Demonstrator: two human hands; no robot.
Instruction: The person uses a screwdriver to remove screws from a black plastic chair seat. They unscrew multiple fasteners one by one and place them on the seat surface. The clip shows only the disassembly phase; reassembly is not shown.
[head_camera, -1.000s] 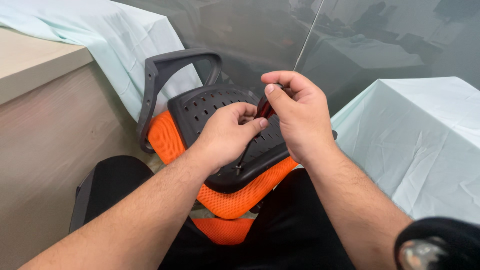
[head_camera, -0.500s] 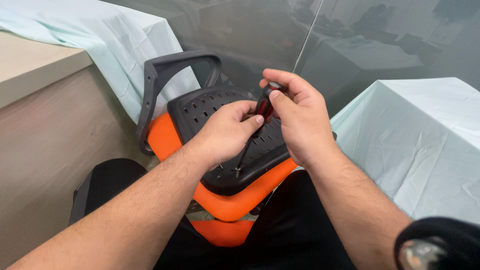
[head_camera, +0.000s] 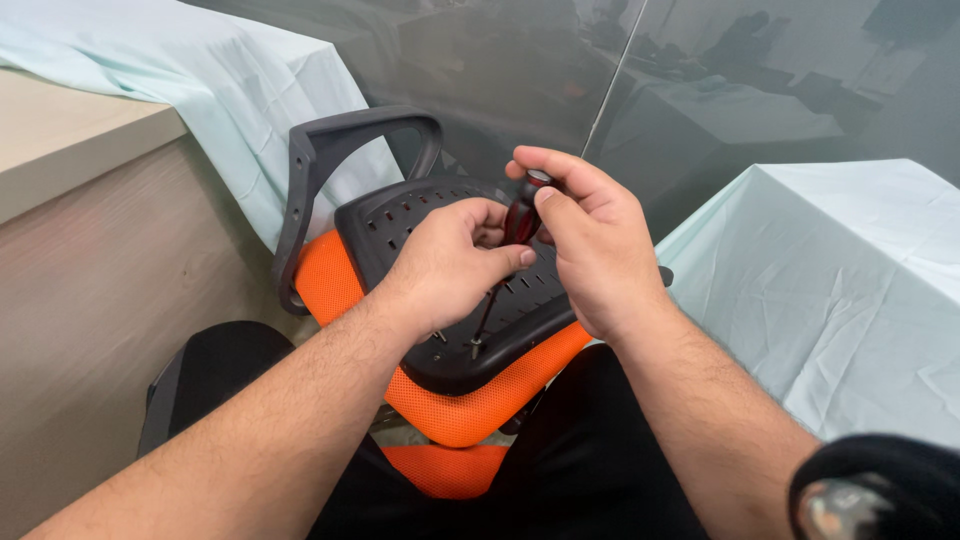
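Right hand (head_camera: 590, 245) holds the dark red handle of the screwdriver (head_camera: 520, 218). Left hand (head_camera: 450, 265) pinches the handle's lower end, grip narrow. The tip apparently sits on a screw (head_camera: 476, 343) in the black chair-seat underside (head_camera: 420, 215), on orange mesh (head_camera: 330, 280).

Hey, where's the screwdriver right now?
In the head view, the screwdriver sits mid-frame, gripped by both the left hand and the right hand, its tip down on the black perforated seat panel.
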